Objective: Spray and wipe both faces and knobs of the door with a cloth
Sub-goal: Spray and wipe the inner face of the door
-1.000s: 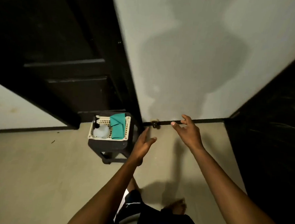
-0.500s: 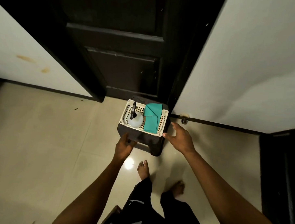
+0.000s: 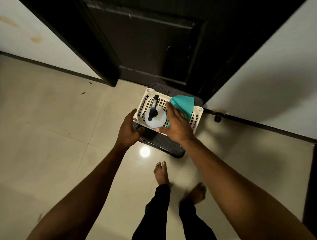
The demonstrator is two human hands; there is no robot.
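My fingers on the right hand (image 3: 176,125) are stretched out nearly straight and spread flat over the basket (image 3: 195,115), lying across the near half of the teal cloth (image 3: 184,103); whether they press on it or only hover above it I cannot tell, and they are curled round nothing. My thumb points left toward the spray bottle (image 3: 155,118). My left hand (image 3: 129,130) is cupped against the basket's near left corner, fingers bent along the outside of the rim and thumb tucked under toward the dark stool (image 3: 160,140) beneath it, so it has hold of the basket there.

The basket is a white plastic one with a grid of holes, sitting on top of the stool. Inside it the spray bottle stands upright on the left, a clear round body with a black trigger head pointing away from me. The cloth lies folded on the right side, its far end reaching the basket's back rim.

The stool stands on the pale tiled floor (image 3: 53,133) right in front of the dark panelled door (image 3: 148,46), which fills the top middle of the view. A white wall (image 3: 274,79) runs off to the right, with a small dark door stopper (image 3: 217,118) at its base. My bare feet (image 3: 161,172) are on the tiles just behind the stool
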